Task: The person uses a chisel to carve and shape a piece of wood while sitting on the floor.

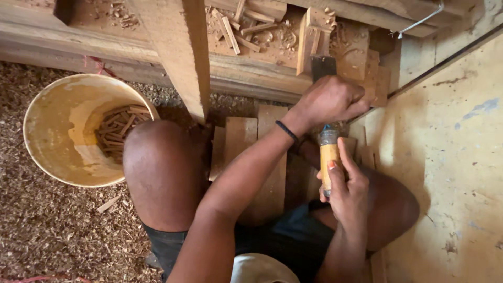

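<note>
1. Left hand (329,99) at 1 o'clock of frame centre: fist closed over the upper shank of a chisel (326,131), just below its dark flat blade (323,67).
2. Right hand (343,186) at 4 o'clock: fingers wrapped around the chisel's yellow handle (328,165), thumb lying along it. Both hands are on the one tool, touching each other's zone at the metal ferrule.
3. Blade tip points to 12 o'clock and sits against a small upright wood block (310,39) on a long beam (157,55). Can't tell whether the edge is actually in the wood.
4. Loose wood chips (238,26) lie on the beam at 11 o'clock of the block.
5. Plastic bucket (78,128) at 9 o'clock, well apart from the hands, holds small wood sticks (118,128). Sawdust floor (47,230) around it.
6. Bare knee (162,167) sits between bucket and arms; short planks (241,136) lie under the forearms.
7. Risks, my read:
- Left fist is near the cutting edge; a slip off the grain could run the hand onto the blade.
- Block looks unclamped; a push could tip or skid it off the beam.
- Chips under the block may make it rock.
- Legs are close below the tool line; a blade skating back toward 6 o'clock would meet the thigh.
</note>
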Motion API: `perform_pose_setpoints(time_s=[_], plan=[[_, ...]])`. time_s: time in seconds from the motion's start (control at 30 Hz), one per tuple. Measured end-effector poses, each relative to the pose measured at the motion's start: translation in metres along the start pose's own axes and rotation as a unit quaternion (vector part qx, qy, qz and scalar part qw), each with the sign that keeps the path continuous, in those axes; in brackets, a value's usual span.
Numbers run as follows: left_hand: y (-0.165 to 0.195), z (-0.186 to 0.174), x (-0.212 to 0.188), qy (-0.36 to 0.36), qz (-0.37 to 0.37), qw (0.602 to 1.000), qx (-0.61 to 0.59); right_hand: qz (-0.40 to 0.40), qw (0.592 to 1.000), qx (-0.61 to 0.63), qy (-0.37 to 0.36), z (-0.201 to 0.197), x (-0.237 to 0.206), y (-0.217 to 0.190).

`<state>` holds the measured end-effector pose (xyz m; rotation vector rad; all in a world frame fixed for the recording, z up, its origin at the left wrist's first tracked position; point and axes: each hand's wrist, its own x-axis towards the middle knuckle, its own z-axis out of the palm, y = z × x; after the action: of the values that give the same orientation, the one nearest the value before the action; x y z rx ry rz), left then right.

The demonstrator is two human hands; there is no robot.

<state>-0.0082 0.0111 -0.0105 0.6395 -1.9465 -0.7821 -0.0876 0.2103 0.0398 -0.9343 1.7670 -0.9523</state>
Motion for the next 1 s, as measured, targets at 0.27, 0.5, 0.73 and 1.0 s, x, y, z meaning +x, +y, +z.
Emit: perform_pose_setpoints(time_s=[0.27,0.5,0.73,1.0], plan=[[-0.005,0.002,0.001,0.001,0.011,1.000,0.007,-0.005,1.000,-0.004,0.003,0.004,0.002,-0.002],[-0.012,0.004,0.001,-0.010,0.010,0.999,0.042,0.014,1.000,0.018,0.004,0.011,0.004,0.002],[-0.025,0.000,0.009,-0.071,-0.018,0.997,0.034,0.007,0.999,0.041,-0.001,0.020,0.013,0.001],[-0.031,-0.005,0.017,-0.040,0.005,0.999,0.028,-0.001,1.000,0.031,-0.006,0.023,0.026,-0.003]])
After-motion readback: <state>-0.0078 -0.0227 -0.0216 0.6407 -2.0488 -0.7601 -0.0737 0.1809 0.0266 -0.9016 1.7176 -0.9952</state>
